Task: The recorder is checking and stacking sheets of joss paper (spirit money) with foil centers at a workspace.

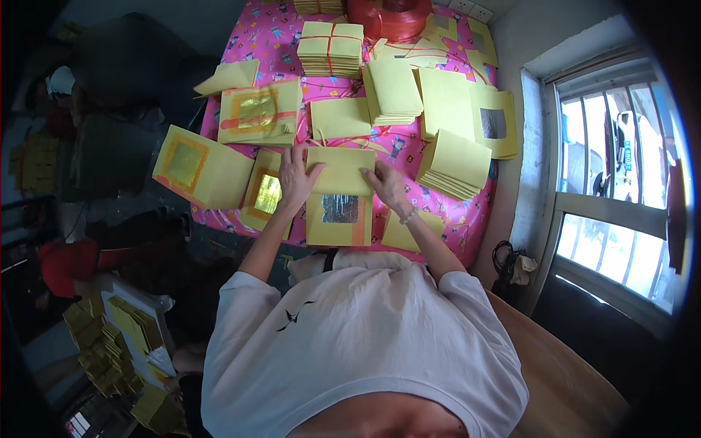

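Observation:
In front of me lies a yellow paper sheet (315,226) with a silver foil square (340,209) and an orange strip near its right edge. A plain yellow flap (341,158) covers its far part; whether both are one folded sheet I cannot tell. My left hand (296,179) is open at the flap's left edge, fingers stretched away from me and thumb on the paper. At the opposite edge my right hand (389,188) grips the flap, its thumb on top and its fingers partly hidden. A bracelet circles my right wrist.
Gold-panelled yellow papers (219,187) lie on the pink patterned tablecloth (409,150) at left. Folded yellow stacks (454,165) stand at right, a tied bundle (330,50) and red plastic ribbon (394,18) at the back. A barred window (617,168) is right; people work at left.

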A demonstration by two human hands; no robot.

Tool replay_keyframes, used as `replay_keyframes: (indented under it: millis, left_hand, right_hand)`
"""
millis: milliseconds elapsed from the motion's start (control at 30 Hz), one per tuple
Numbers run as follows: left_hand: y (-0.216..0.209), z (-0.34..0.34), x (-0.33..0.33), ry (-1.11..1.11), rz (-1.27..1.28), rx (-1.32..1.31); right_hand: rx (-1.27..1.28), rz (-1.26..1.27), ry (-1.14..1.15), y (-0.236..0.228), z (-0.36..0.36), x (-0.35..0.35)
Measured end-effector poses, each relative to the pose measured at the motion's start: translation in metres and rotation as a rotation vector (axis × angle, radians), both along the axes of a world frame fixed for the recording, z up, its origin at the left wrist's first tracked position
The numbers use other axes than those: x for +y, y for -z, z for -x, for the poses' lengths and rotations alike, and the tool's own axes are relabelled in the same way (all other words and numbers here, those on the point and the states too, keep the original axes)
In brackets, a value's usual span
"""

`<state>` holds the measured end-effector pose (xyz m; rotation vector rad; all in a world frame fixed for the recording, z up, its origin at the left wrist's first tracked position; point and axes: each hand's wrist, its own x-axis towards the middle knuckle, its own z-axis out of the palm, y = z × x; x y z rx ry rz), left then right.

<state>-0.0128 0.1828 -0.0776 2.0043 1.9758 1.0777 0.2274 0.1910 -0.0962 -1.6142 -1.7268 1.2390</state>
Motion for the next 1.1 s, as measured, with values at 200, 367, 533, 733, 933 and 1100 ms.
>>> replay_keyframes:
  millis: [200,367,533,733,933,1100]
  left_hand:
    - [0.02,0.008,0.0,0.348,0.279,0.086]
    - [-0.017,-0.024,-0.01,0.276,0.389,0.214]
    - [-0.014,-0.039,-0.025,0.21,0.351,0.231]
    - [0.0,-0.045,-0.03,0.194,0.319,0.139]
    - [0.009,-0.046,-0.034,0.195,0.322,0.183]
    - [0.01,-0.046,-0.035,0.191,0.325,0.17]
  right_hand:
    - [-0.051,0.008,0.001,0.001,0.003,0.002]
    - [-0.096,0.018,0.021,0.004,0.002,0.004]
    - [-0.055,0.049,0.107,0.012,0.004,0.003]
    - [-0.094,0.016,0.119,0.012,0.006,0.003]
    - [-0.135,0.018,0.106,0.005,0.007,0.006]
    - [-0.13,0.051,0.088,-0.006,0.006,0.008]
